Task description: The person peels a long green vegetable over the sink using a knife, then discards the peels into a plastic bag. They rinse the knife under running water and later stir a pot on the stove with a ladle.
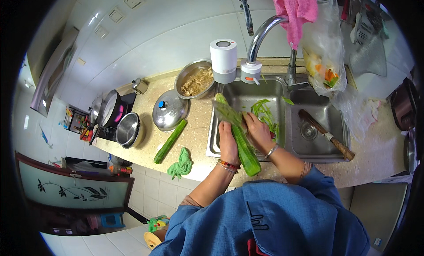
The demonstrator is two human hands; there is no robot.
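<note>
A long green vegetable stem, likely celtuce, slants over the left sink basin and the counter's front edge. Its lower part is bright, wet-looking green; the upper part is paler and blurred. My left hand grips it from the left side. Against its right side, my right hand is curled round a tool with a red end, mostly hidden by the hand. Green peel strips lie in the left basin below. Another bright green stem rests on the counter to the left.
A lidded pot's steel lid, a bowl of soaking brown strips and a green cloth are on the counter. A faucet with a white filter unit overhangs the sink. A stick brush crosses the right basin. A scrap bag hangs behind.
</note>
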